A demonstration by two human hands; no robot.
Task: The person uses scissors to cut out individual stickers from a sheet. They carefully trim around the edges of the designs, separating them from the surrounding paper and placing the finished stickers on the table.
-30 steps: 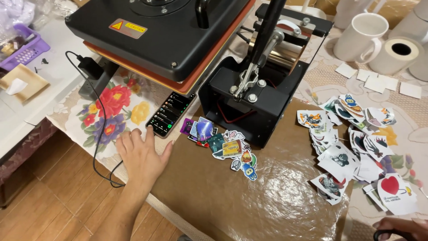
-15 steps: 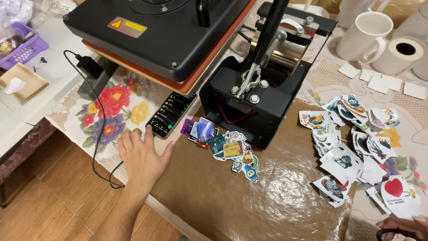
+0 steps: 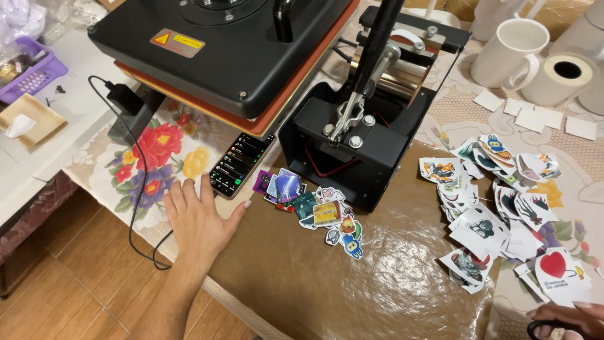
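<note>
Right now my left hand (image 3: 200, 221) lies flat on the surface (image 3: 352, 283) with its fingers spread apart, clamped on nothing, its fingertips just touching the near end of a black smartphone with a lit dark screen (image 3: 241, 165). Beyond the phone looms a big black flat heat press with an orange underside (image 3: 233, 56), overhanging the phone's far end, and beside it stands a black mug press with a chrome cylinder and long lever (image 3: 365, 126). A black power cable (image 3: 139, 189) trails from an adapter past my wrist and off the edge of the flowered cloth (image 3: 157, 157). To the right of my thumb a small heap of colourful cut-out stickers (image 3: 314, 211) sits on shiny brown paper, close against the mug press base. A larger scatter of white-edged stickers (image 3: 503, 201) spreads further right, well apart from that heap. A white mug (image 3: 509, 53) and a roll of tape stand at the far corner. My right hand (image 3: 569, 318) shows only at the bottom edge, fingers curled on black scissor handles (image 3: 550, 328), near a red heart sticker (image 3: 557, 266).
</note>
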